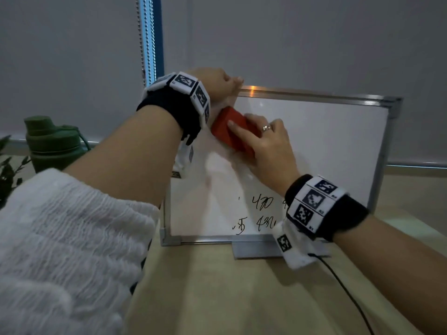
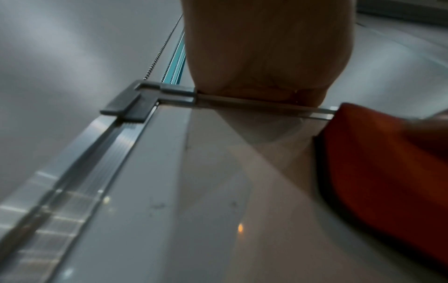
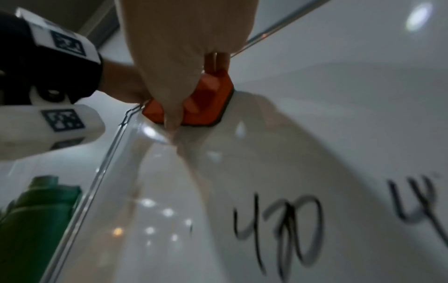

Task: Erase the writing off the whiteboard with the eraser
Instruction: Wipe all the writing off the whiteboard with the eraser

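A framed whiteboard stands upright on the table, leaning back. My left hand grips its top edge near the upper left corner, also seen as the left hand curled over the frame. My right hand grips a red eraser and presses it flat on the board's upper left area; the eraser shows a dark felt edge against the surface. Black handwriting remains low on the board, partly hidden by my right wrist, and the handwriting shows large in the right wrist view.
A green bottle stands left of the board beside dark plant leaves. A grey stand foot sticks out under the board. A black cable trails from my right wrist across the wooden table. Grey blinds hang behind.
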Tool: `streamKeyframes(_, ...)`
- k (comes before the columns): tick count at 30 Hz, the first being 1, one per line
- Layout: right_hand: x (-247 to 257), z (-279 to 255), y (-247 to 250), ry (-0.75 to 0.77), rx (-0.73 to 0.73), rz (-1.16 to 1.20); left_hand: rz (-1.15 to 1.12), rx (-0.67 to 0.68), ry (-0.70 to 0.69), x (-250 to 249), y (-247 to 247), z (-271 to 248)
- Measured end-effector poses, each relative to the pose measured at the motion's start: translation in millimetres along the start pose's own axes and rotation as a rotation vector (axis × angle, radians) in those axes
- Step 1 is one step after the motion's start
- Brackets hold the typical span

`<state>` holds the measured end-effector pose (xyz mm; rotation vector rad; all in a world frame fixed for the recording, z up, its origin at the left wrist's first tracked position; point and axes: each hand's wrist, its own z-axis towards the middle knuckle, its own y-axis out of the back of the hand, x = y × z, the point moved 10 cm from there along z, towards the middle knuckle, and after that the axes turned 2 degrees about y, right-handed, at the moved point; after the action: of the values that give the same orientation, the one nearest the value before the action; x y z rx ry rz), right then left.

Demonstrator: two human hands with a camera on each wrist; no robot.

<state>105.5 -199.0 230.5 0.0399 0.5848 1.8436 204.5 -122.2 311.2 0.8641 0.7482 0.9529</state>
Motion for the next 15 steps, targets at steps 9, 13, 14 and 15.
streamKeyframes(9,79,-106,-59,0.669,0.531,-0.056,-0.003,-0.02,0.008,0,2,-2)
streamKeyframes(13,35,-21,-24,0.249,0.343,-0.007,-0.013,-0.012,0.013,0,1,-2)
streamKeyframes(14,28,-15,-22,0.164,0.344,-0.026,-0.019,-0.006,0.015,0,0,-2)
streamKeyframes(15,28,-18,-24,0.121,0.365,-0.035,-0.024,-0.002,0.017,1,-1,-1)
